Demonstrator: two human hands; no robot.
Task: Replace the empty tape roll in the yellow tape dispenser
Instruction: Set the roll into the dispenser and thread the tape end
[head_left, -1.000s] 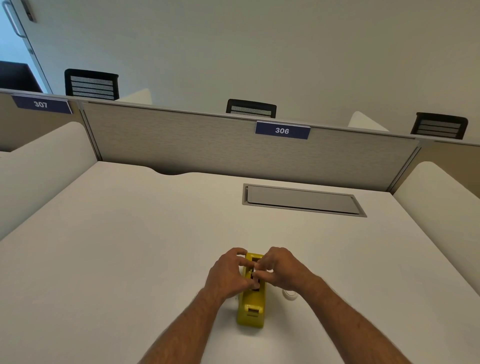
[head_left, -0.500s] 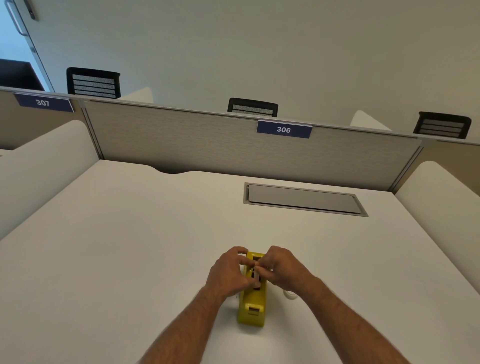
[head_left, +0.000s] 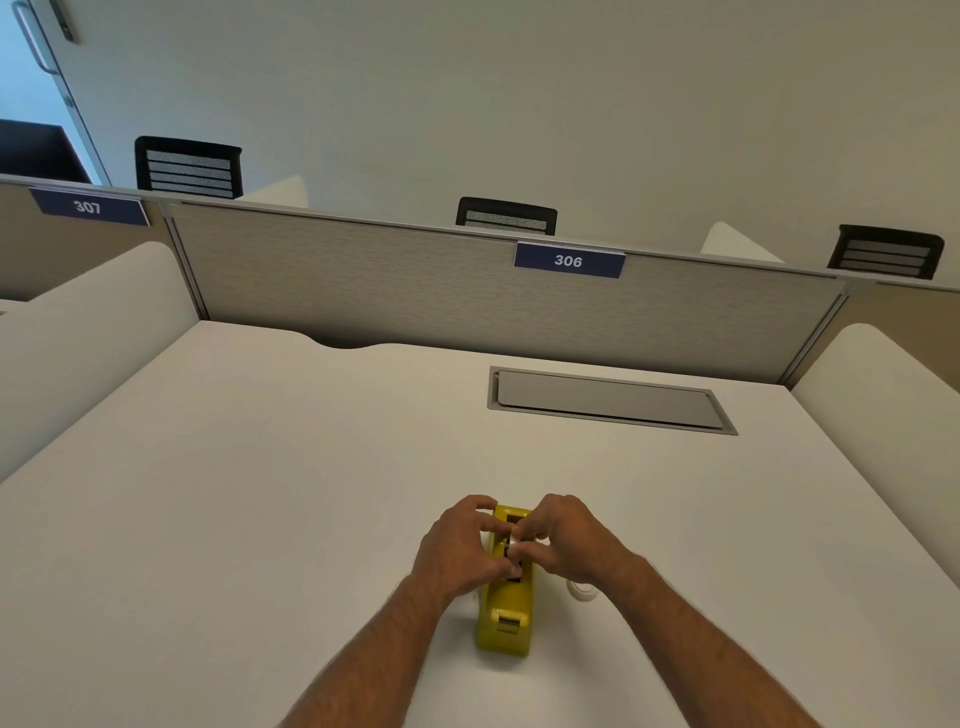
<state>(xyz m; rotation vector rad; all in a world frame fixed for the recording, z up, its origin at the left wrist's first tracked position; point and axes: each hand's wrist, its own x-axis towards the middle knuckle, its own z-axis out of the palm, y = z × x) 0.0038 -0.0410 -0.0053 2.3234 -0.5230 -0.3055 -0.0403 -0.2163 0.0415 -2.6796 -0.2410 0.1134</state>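
Note:
The yellow tape dispenser (head_left: 506, 618) stands on the white desk (head_left: 249, 493), its cutter end toward me. My left hand (head_left: 457, 551) grips the dispenser's left side, fingers curled over its top. My right hand (head_left: 566, 540) pinches a small pale roll (head_left: 515, 544) at the dispenser's open well, fingertips meeting those of the left hand. Most of the roll and the well are hidden by my fingers. A whitish tape roll (head_left: 583, 591) lies on the desk just right of the dispenser, partly under my right wrist.
A grey recessed cable hatch (head_left: 610, 400) sits in the desk beyond the dispenser. A partition panel (head_left: 363, 291) with a "306" label closes off the back. White side dividers (head_left: 883, 405) flank the desk. Black chair backs show behind the partition.
Both hands stay at the dispenser's well; the fingertips have shifted slightly around the small roll. The dispenser has not moved.

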